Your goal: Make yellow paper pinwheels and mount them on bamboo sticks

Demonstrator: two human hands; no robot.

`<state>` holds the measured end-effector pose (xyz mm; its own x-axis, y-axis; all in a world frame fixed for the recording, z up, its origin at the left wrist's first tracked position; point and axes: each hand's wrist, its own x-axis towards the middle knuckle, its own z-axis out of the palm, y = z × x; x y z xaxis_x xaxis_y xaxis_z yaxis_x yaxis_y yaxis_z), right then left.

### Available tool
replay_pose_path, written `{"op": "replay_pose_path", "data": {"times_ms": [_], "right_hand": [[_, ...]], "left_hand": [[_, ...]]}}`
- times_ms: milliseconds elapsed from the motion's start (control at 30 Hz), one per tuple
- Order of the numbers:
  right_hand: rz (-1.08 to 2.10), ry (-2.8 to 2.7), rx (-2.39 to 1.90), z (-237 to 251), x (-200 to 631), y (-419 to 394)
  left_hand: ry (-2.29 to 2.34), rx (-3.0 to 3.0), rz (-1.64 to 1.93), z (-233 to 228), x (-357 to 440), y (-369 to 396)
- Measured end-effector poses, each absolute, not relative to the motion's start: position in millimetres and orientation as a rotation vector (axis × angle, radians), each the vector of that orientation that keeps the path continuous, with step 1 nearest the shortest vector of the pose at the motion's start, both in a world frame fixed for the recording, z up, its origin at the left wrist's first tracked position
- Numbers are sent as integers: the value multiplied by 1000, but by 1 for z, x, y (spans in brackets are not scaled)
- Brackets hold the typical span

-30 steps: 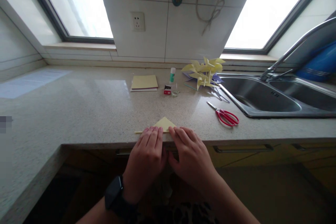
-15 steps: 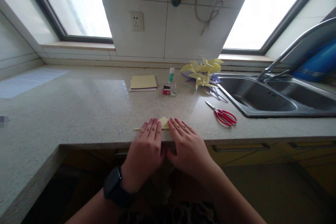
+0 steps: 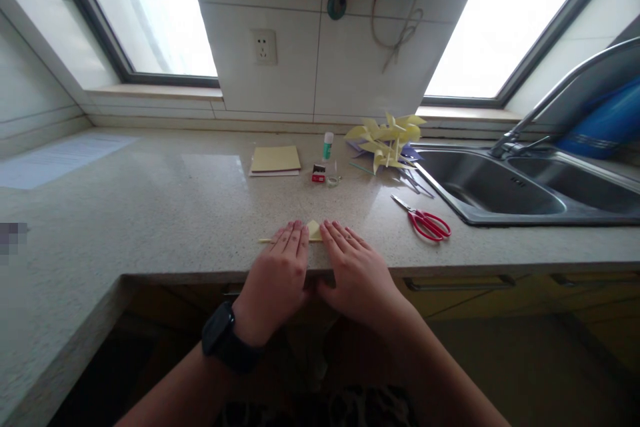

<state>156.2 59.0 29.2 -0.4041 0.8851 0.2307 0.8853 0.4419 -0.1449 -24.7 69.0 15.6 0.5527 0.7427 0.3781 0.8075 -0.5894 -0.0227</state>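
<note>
The left hand (image 3: 277, 273), wearing a watch (image 3: 223, 345), is lying flat, fingers released and extended, pressing the yellow paper (image 3: 313, 231) against the bench (image 3: 165, 207) at its near edge. The right hand (image 3: 353, 270) is pressing likewise just beside it. Farther right, red scissors (image 3: 425, 221) are lying near the sink (image 3: 500, 187).

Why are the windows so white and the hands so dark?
Head view: both windows are blown out by daylight, so nothing outside shows. Against that backlight the left hand, the right hand and the space under the counter turn dim. The counter carries a pale sheen. The wide lens bends the window frames outward; the yellow paper looks sharp.
</note>
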Motion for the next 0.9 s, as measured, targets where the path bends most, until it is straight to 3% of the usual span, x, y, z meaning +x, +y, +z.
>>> {"op": "replay_pose_path", "data": {"times_ms": [633,900], "right_hand": [[18,-2379,-1509,29,156,34],[-143,-2252,-1462,13,156,32]], "left_hand": [[-1267,-2548,-542,4,-28,39],[-1273,-2553,-643,9,-26,44]]}}
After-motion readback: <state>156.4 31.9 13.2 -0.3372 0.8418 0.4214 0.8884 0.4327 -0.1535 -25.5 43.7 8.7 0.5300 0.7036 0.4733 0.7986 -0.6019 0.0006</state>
